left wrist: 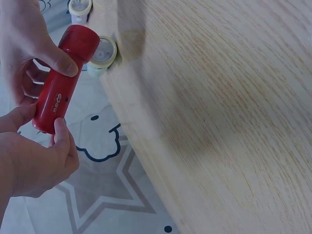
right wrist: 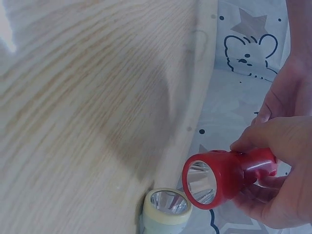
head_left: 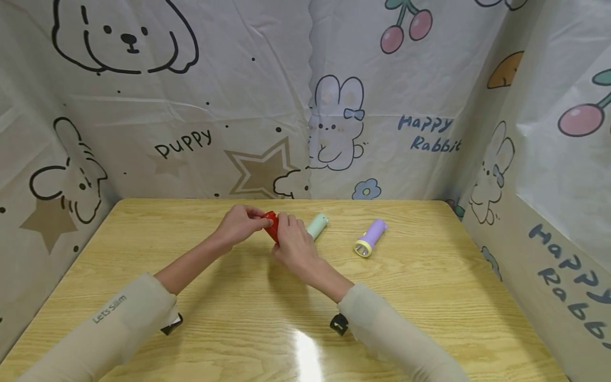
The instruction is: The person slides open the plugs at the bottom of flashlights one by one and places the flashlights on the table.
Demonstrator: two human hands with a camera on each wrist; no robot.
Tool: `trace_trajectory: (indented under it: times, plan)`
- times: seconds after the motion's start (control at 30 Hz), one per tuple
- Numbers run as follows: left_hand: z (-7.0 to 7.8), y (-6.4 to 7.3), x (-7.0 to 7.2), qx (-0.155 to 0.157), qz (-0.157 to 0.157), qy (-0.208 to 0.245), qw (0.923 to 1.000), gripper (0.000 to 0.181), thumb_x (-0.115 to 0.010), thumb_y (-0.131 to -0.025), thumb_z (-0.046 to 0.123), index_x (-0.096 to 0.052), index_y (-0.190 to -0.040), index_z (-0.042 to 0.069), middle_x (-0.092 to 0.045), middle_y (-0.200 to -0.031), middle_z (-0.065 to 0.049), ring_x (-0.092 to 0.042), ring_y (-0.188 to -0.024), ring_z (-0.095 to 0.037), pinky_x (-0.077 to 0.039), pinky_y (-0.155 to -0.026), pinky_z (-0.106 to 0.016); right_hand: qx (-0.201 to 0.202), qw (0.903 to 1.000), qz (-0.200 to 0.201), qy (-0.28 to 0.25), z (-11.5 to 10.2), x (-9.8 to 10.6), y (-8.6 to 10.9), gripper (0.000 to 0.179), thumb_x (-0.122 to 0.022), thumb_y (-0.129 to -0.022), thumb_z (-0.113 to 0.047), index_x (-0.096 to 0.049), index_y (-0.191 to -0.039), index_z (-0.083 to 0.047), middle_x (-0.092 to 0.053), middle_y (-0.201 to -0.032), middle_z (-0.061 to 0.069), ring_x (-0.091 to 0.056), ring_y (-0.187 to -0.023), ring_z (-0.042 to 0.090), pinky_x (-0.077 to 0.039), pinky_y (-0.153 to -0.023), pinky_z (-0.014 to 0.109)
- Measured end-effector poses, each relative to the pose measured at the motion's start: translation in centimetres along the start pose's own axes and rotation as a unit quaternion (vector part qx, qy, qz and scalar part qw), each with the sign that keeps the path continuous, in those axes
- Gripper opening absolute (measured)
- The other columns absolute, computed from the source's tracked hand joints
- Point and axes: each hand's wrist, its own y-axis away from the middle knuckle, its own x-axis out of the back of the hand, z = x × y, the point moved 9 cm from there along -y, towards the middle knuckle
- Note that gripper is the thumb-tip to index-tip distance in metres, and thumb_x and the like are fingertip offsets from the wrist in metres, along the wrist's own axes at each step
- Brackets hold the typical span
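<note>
The right hand [head_left: 298, 249] grips the red flashlight [left wrist: 63, 87] behind its head, above the counter [head_left: 267, 318]; the left hand [head_left: 241, 225] pinches its tail. A firm right-hand hold should best keep the barrel from twisting.

Even, fairly bright light fills the head view; white glare streaks the tabletop [head_left: 258, 339] near its front, and soft shadows fall below the arms [head_left: 193, 263]. Both wrist views look cooler, hazier.
</note>
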Motion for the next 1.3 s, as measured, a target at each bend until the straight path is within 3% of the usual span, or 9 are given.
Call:
trace_trajectory:
  times: [0.17, 0.53, 1.3]
  plan:
    - [0.2, 0.0, 0.0, -0.001, 0.006, -0.001, 1.0, 0.038, -0.07, -0.092, 0.022, -0.064, -0.118, -0.005, -0.066, -0.114, -0.018, -0.059, -0.102, -0.029, -0.049, -0.085, -0.038, 0.004, 0.9999, 0.006, -0.008, 0.2, 0.1, 0.0, 0.045, -0.074, -0.081, -0.005, -0.049, -0.118, -0.002, -0.059, -0.104, 0.012, -0.058, -0.089, 0.025, -0.057, -0.073, 0.033]
    - [1.2, 0.0, 0.0, -0.004, 0.02, -0.007, 0.9998, 0.039, -0.072, -0.091, 0.022, -0.063, -0.119, -0.003, -0.065, -0.114, -0.017, -0.059, -0.103, -0.029, -0.051, -0.088, -0.039, 0.016, 0.998, 0.062, -0.007, 0.4, 1.0, 0.1, 0.043, -0.069, -0.081, -0.002, -0.05, -0.119, 0.002, -0.059, -0.102, 0.013, -0.057, -0.086, 0.026, -0.055, -0.074, 0.033]
    - [2.3, 0.3, -0.3, -0.023, 0.029, -0.004, 0.9993, 0.038, -0.073, -0.091, 0.018, -0.061, -0.119, -0.004, -0.065, -0.115, -0.018, -0.062, -0.101, -0.03, -0.054, -0.088, -0.04, 0.014, 0.995, 0.092, -0.037, 0.8, 1.2, 0.5, 0.042, -0.072, -0.086, -0.009, -0.049, -0.119, 0.004, -0.059, -0.105, 0.015, -0.058, -0.092, 0.028, -0.056, -0.079, 0.036]
